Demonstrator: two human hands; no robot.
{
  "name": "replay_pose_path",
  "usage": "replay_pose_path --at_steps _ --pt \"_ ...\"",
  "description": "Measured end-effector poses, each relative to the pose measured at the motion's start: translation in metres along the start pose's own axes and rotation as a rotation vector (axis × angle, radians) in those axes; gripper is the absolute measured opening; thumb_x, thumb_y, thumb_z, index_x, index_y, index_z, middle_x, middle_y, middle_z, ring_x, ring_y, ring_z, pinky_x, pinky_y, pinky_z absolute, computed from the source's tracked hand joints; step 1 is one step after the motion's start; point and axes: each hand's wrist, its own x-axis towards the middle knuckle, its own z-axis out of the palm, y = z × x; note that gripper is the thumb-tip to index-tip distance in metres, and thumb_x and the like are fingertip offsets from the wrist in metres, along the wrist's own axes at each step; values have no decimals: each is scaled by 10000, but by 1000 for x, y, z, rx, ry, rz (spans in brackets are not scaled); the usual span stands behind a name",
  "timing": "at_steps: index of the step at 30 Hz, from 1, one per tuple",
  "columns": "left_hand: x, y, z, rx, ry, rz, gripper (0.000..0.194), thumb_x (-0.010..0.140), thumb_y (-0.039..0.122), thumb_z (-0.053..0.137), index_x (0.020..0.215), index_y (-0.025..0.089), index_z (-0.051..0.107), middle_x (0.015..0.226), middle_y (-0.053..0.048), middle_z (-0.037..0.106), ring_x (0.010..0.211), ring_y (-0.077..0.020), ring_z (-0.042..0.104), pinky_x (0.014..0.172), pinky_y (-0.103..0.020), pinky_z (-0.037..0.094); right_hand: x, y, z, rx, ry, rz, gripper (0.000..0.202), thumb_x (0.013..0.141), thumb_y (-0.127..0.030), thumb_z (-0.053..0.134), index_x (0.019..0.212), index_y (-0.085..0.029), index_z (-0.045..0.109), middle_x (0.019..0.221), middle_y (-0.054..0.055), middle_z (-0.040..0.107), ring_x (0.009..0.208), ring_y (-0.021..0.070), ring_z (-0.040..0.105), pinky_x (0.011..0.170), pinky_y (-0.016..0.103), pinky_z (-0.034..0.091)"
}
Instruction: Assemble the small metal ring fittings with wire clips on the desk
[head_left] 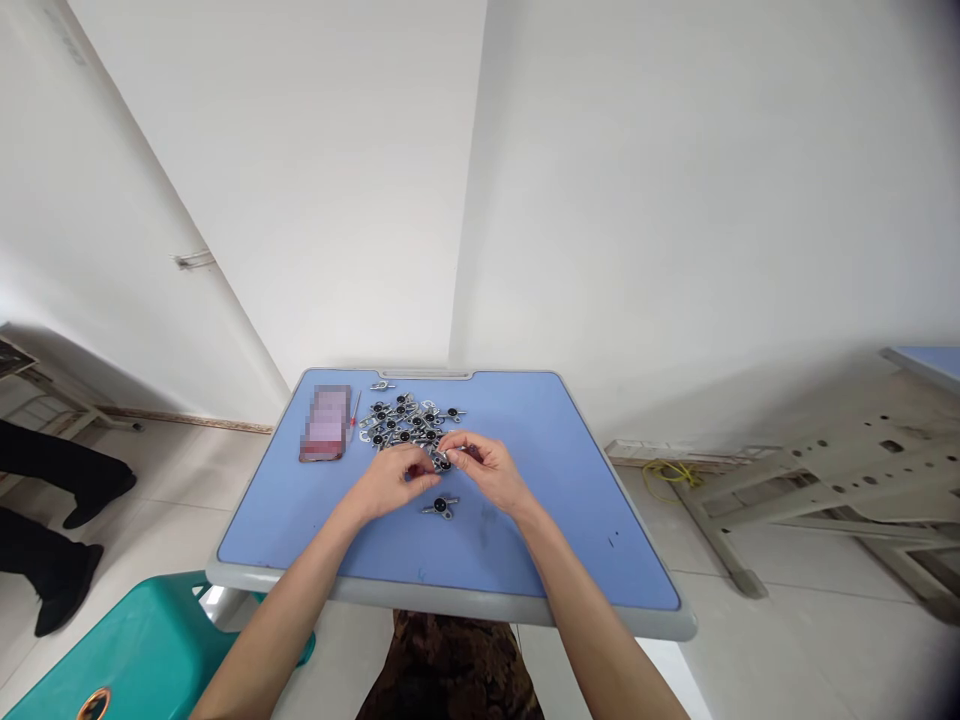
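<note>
1. head view: right hand (pixel 491 470) has a narrow grip, pinching a small metal part (pixel 445 462); left hand (pixel 395 480) curls beside it, its hold unclear.
2. one lone part (pixel 440 506) lies nearer the front edge, the heap (pixel 405 436) just beyond the hands; finished and unfinished cannot be told apart.
3. room to move lies rightward on the bench (pixel 562 500); a phone (pixel 326 425) sits near its left edge.

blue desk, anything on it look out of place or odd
One metal part lies apart on the near side of the loose pile, and dark specks break the otherwise plain right side of the desk; marks or bits, I can't tell. Nothing looks spilled.
</note>
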Motion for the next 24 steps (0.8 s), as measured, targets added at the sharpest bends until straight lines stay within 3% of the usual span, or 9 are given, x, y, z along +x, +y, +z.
replay_pose_path --at_steps 5,10,17,24 --pt "-15 8 8 335 -118 108 304 726 437 684 874 196 574 902 -39 598 868 -219 544 896 -408 366 -8 -11 -3 -89 -132 125 139 824 -300 558 780 -186 625 681 5 625 674 148 579 653 270 449" --pt "-13 6 12 354 -183 79 140 811 298 616 909 210 568 899 -20 589 891 -206 545 876 -377 378 -8 -13 -3 -213 -182 162 168 846 -317 519 782 -178 589 681 -4 591 646 127 529 603 247 404" --pt "-9 1 6 364 -154 35 56 813 225 578 864 201 579 803 -3 582 779 -177 537 768 -317 381 -8 -9 -6 -312 -234 199 110 816 -242 506 787 -177 589 674 -13 577 603 111 479 571 236 371" --pt "-10 4 9 331 -139 -35 198 786 250 563 979 214 594 635 38 569 603 -146 499 785 -329 385 -6 -4 -11 -390 -200 237 113 764 -199 503 782 -173 612 678 1 609 616 124 515 594 246 397"
